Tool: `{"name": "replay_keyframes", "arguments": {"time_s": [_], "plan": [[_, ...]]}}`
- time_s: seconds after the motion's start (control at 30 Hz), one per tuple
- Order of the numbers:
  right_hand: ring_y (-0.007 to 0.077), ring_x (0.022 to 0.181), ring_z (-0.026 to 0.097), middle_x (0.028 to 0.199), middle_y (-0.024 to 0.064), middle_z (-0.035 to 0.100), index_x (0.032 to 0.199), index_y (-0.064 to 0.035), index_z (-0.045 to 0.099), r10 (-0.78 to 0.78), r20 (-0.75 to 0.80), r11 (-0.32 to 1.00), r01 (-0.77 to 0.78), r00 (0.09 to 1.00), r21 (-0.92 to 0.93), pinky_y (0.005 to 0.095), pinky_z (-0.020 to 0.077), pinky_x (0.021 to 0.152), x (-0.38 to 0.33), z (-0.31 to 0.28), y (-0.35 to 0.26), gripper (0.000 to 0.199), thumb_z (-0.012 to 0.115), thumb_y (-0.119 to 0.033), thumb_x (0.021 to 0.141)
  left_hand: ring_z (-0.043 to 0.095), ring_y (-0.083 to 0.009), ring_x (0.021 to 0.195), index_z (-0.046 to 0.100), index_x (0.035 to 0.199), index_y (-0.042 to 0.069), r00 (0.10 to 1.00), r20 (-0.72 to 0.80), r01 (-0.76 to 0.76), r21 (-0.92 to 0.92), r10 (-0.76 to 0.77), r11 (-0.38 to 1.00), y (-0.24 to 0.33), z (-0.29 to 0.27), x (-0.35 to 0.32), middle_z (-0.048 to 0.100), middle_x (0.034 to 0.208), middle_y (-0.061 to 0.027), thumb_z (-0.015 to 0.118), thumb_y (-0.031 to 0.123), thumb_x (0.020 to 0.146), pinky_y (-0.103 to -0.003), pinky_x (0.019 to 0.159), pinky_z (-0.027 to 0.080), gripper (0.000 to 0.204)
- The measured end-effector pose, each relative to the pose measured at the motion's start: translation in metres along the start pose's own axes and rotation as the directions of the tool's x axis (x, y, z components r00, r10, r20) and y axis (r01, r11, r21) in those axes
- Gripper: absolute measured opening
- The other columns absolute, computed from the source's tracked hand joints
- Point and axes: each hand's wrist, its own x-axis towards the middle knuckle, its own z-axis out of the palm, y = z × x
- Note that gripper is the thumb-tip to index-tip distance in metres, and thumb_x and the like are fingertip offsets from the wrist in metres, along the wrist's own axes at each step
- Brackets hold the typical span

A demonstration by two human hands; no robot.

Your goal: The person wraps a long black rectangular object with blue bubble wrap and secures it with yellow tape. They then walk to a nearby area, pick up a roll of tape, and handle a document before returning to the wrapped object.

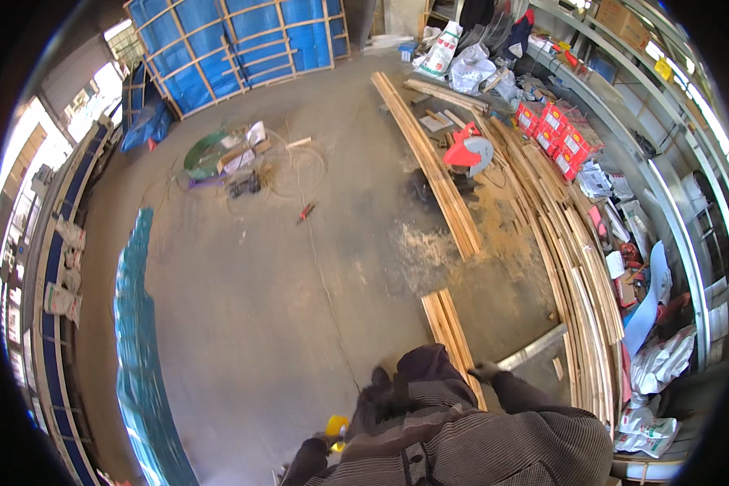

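Observation:
My left hand (322, 442) is low at the bottom edge, in a dark glove, closed on a small round yellow object (337, 426); the sleeve hides most of the hand. My right hand (486, 372), also gloved, grips the near end of a long grey metal bar (536, 347) that runs up and to the right. Just left of that hand, a short stack of wooden boards (449, 326) lies on the concrete floor (251, 308). My striped dark jacket fills the lower middle.
A red mitre saw (469, 150) stands among sawdust beside long wooden slats (437, 174). More slats (579, 275) curve along the right by shelves with red boxes (560, 134). Blue framed panels (235, 40), a green coil (202, 154) and a blue sheet (138, 340) lie left.

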Motion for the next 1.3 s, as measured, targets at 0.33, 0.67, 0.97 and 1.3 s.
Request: {"name": "replay_keyframes", "arguments": {"time_s": [0.33, 0.67, 0.97, 1.3], "plan": [[0.0265, 0.095, 0.072, 0.101, 0.013, 0.077, 0.109, -0.0056, 0.077, 0.251, 0.301, 0.906, -0.333, 0.92, 0.262, 0.0423, 0.0536, 0.086, 0.225, -0.122, -0.105, 0.071, 0.061, -0.072, 0.089, 0.07, -0.0173, 0.063, 0.074, 0.108, 0.003, 0.841, -0.518, -0.421, -0.449, 0.154, 0.788, 0.306, -0.429, 0.089, 0.074, 0.084, -0.0099, 0.083, 0.027, 0.085, -0.032, 0.055, 0.057, 0.034], [0.0366, 0.116, 0.068, 0.122, 0.022, 0.072, 0.128, -0.0055, 0.069, -0.466, -0.462, 0.681, 0.639, 0.754, 0.357, 0.0429, 0.0525, 0.098, 0.472, -0.533, -0.494, 0.049, 0.068, -0.043, 0.097, 0.07, -0.023, 0.077, 0.07, 0.117, 0.001, 0.979, -0.183, -0.115, -0.163, 0.084, 0.98, 0.452, -0.56, 0.136, 0.071, 0.095, -0.0126, 0.079, 0.037, 0.086, -0.036, 0.069, 0.056, 0.048], [0.0367, 0.105, 0.071, 0.106, 0.02, 0.075, 0.11, -0.0077, 0.074, -0.035, -0.17, 0.948, 0.087, 0.985, 0.306, 0.0448, 0.0531, 0.092, 0.615, -0.638, -0.478, 0.057, 0.057, -0.06, 0.096, 0.069, -0.0277, 0.102, 0.065, 0.131, 0.0, 0.982, -0.045, -0.171, 0.174, 0.181, 0.97, 0.669, -0.814, 0.286, 0.068, 0.12, -0.0186, 0.073, 0.053, 0.089, -0.04, 0.09, 0.054, 0.068], [0.0362, 0.105, 0.071, 0.116, 0.0218, 0.075, 0.123, -0.0076, 0.074, 0.419, 0.007, 0.797, -0.372, 0.908, 0.476, 0.0438, 0.0538, 0.092, 0.737, -0.701, -0.433, 0.07, 0.064, -0.068, 0.089, 0.075, -0.0373, 0.087, 0.071, 0.114, 0.001, 0.685, -0.399, -0.373, 0.527, 0.61, 0.764, 1.122, -1.195, 0.323, 0.076, 0.091, -0.0237, 0.084, 0.052, 0.075, -0.046, 0.077, 0.058, 0.065]]}}
